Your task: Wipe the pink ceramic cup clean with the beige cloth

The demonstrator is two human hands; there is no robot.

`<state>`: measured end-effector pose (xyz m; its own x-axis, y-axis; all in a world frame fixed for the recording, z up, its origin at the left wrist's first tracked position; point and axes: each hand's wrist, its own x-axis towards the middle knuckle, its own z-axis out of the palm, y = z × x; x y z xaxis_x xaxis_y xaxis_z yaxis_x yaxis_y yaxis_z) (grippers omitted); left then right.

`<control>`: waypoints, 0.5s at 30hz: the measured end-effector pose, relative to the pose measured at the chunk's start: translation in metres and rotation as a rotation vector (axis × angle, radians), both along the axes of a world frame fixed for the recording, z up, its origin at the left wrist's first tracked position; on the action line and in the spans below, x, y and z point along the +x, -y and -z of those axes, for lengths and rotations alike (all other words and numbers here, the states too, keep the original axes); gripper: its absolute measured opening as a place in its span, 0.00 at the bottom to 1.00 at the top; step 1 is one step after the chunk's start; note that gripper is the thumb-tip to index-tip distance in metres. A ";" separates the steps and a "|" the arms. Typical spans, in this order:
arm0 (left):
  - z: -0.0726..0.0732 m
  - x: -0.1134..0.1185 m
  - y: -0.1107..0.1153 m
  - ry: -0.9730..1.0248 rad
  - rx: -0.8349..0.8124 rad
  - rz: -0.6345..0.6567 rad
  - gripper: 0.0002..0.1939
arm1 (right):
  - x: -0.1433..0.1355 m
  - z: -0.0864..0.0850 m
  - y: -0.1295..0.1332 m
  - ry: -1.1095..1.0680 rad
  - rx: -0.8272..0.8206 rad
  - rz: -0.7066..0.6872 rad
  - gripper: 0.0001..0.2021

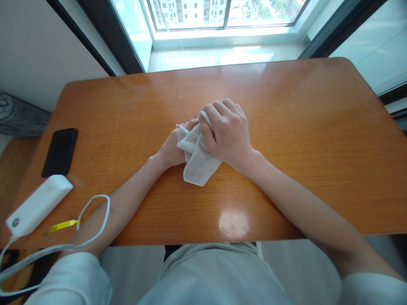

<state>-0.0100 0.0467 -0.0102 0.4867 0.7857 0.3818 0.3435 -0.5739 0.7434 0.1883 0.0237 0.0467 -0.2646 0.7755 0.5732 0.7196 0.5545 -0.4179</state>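
Observation:
A crumpled white cloth is between my two hands, over the middle of the wooden table. My right hand is closed on the cloth from above, its fingers curled round the upper part and the thumb pressed along it. One corner of the cloth hangs down toward me. My left hand lies to the left of the cloth and partly beneath it, touching it. The cloth and my right hand hide most of the left fingers, so their grip does not show.
The brown wooden table has its front edge close to my body. At its left end lie a black phone and a white power strip. A white cable with a yellow tag loops over my left forearm. Beyond the table is a window.

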 end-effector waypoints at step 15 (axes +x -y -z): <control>0.004 -0.006 -0.006 -0.040 0.159 -0.080 0.23 | 0.013 0.003 -0.022 -0.526 -0.284 -0.112 0.25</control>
<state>-0.0159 0.0524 -0.0145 0.4425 0.7537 0.4859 0.4205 -0.6530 0.6299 0.2014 0.0461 0.0441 -0.0905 0.9012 0.4238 0.3204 0.4293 -0.8445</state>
